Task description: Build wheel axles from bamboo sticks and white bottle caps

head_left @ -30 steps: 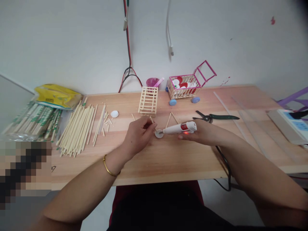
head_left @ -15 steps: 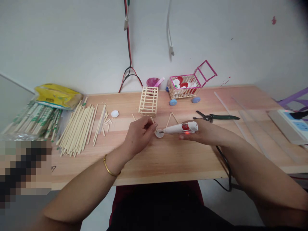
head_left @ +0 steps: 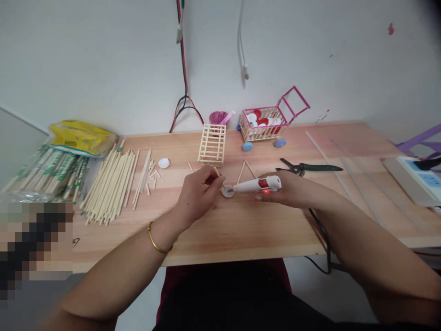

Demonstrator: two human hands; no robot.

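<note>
A pen tool (head_left: 257,185) is held to a white disc (head_left: 228,191) on the counter (head_left: 241,230).
The pen tool is gripped in the closed right hand (head_left: 292,191); a short stick (head_left: 217,172) is pinched in the left hand (head_left: 200,193), just beside the disc.

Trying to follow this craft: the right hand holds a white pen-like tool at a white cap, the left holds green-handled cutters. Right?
Not quite. In the head view the left hand pinches a short wooden stick; the green-handled cutters lie on the table. The right hand does hold the white pen-like tool at the white cap.
</note>
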